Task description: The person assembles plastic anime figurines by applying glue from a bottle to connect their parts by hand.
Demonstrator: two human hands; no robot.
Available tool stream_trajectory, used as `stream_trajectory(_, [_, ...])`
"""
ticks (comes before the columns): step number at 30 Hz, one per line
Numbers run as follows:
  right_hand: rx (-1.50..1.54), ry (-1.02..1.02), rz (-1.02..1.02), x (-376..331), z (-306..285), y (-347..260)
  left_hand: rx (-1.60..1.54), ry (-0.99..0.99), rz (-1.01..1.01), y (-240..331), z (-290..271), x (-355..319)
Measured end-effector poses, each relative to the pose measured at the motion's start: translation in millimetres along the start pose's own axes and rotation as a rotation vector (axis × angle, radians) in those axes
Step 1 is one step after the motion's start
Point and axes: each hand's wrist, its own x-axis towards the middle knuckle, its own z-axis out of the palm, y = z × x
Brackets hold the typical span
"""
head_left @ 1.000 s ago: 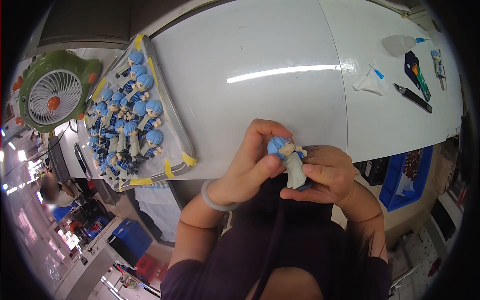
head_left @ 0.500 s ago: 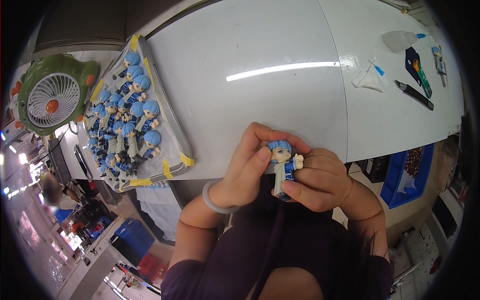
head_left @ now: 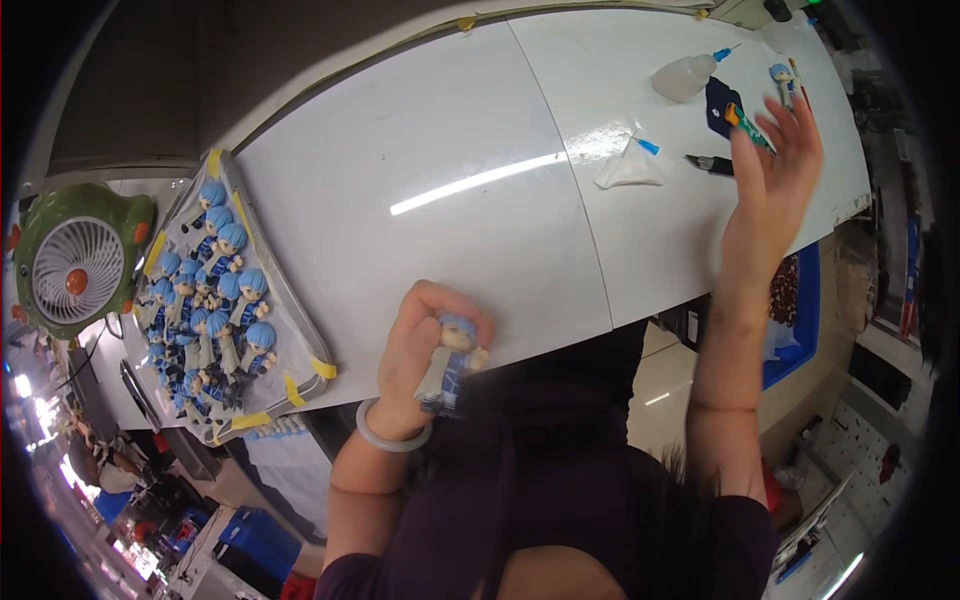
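My left hand (head_left: pixel 412 345) is closed around a small blue-haired figurine (head_left: pixel 450 370) in a pale cape and blue outfit, held upright at the near edge of the table. Away to the right, my right hand (head_left: pixel 778 185) reaches over the table with its fingers apart and nothing in it. Beside its fingertips lie a green-and-orange tool (head_left: pixel 748 127) on a dark pad (head_left: pixel 720 105) and another blue-haired figurine (head_left: pixel 782 80) next to a thin brush (head_left: pixel 798 80). A black-handled craft knife (head_left: pixel 708 163) is partly hidden behind my right hand.
On the left stands a tray (head_left: pixel 318 345) edged with yellow tape and filled with several similar figurines. A green fan (head_left: pixel 120 215) is beyond it. A needle-tipped squeeze bottle (head_left: pixel 684 78) and a white tissue (head_left: pixel 632 168) with a blue needle tip are at the right. A blue bin (head_left: pixel 800 350) sits below.
My right hand has let go of the figurine and moved right and away, over the tools. The figurine stays in my left hand. The view has shifted to the right.
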Motion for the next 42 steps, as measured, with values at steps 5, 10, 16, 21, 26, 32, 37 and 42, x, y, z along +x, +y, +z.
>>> stream_trajectory(5, [-0.192, -0.33, -0.014, 41, 3, 65, -0.032, -0.074, 0.033, -3, -2, 4])
stream_trajectory(10, [-0.038, -0.506, 0.084, 31, 7, 41, -0.053, -0.069, 0.027, -2, 2, 7])
stream_trajectory(16, [0.432, -0.743, 0.169, -33, 10, -31, -0.106, -0.112, -0.034, 0, 1, 5])
stream_trajectory(21, [0.053, -0.824, -0.03, -58, 6, -48, -0.106, -0.012, -0.051, 5, 8, 4])
stream_trajectory(26, [-0.107, -0.672, -0.366, -59, 2, -47, -0.141, 0.005, -0.083, 4, 7, 6])
stream_trajectory(32, [-0.229, -0.591, -0.559, -60, -2, -56, -0.089, 0.035, -0.081, 4, 10, 6])
stream_trajectory(37, [-0.319, -0.617, -0.598, -60, -5, -63, -0.08, 0.023, -0.053, 4, 11, 7])
stream_trajectory(42, [-0.356, -0.601, -0.649, -59, -6, -67, -0.063, 0.038, -0.043, 4, 13, 7])
